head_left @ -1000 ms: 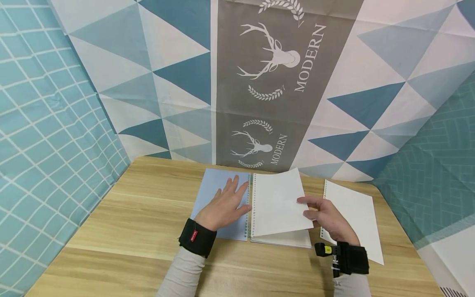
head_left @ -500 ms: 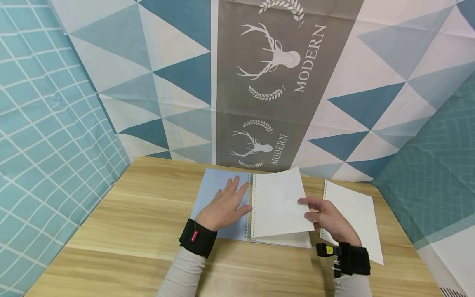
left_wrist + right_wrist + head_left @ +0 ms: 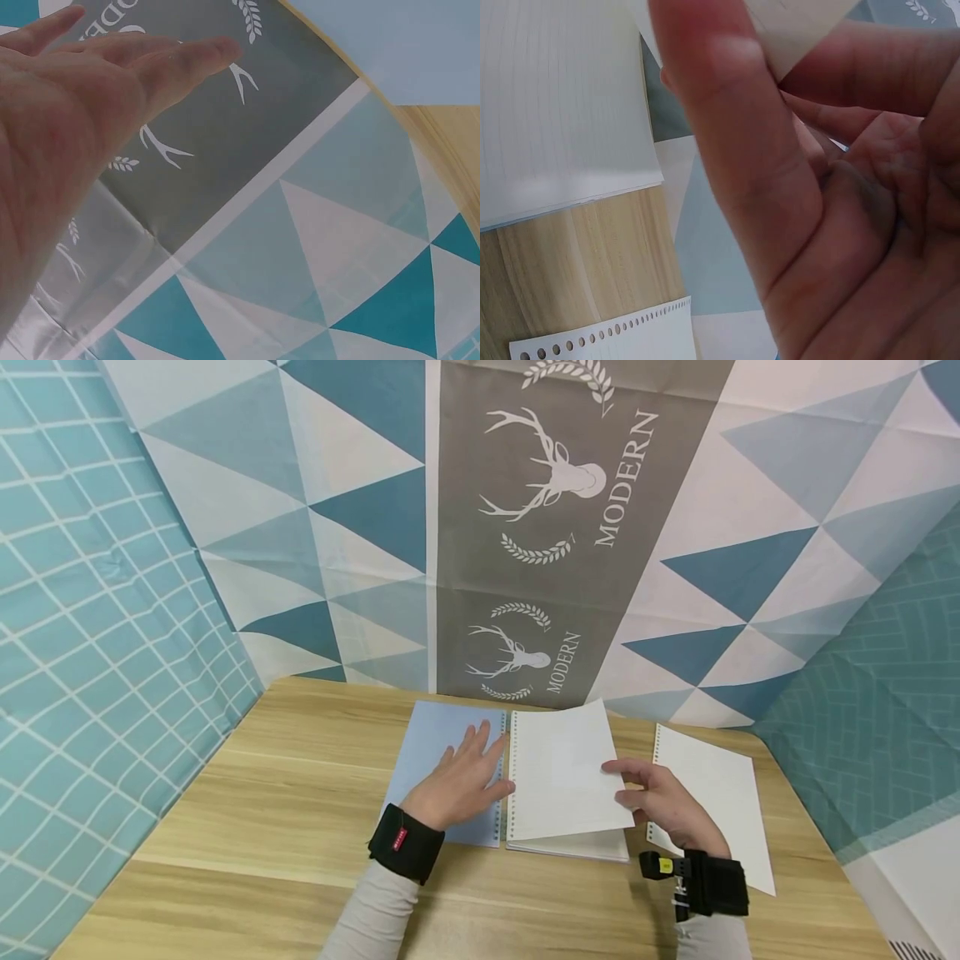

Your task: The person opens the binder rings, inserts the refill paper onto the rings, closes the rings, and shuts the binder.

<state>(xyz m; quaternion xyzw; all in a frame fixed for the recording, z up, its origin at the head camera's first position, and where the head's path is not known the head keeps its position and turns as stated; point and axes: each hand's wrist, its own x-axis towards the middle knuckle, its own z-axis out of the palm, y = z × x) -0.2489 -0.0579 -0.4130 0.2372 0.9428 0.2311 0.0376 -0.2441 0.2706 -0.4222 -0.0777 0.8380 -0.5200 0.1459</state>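
A notebook lies unfolded on the table, its light blue cover (image 3: 438, 727) to the left and its white ruled pages (image 3: 600, 846) to the right, both with punched holes along the facing edges. My right hand (image 3: 663, 797) pinches the right edge of the top sheet (image 3: 558, 777), whose near right corner is raised off the stack. In the right wrist view, the corner of this sheet (image 3: 799, 26) sits between thumb and finger. My left hand (image 3: 459, 789) is spread over the blue cover, fingers extended and holding nothing; whether it touches the cover I cannot tell.
A loose white sheet (image 3: 712, 793) with holes along its left edge lies right of the notebook, partly behind my right hand. The wooden table (image 3: 285, 793) meets a patterned cloth wall (image 3: 382, 635) at the back. Black bands circle both wrists.
My left hand has shifted slightly right and toward me. The right hand moved very slightly right, then stayed, still pinching the raised sheet.
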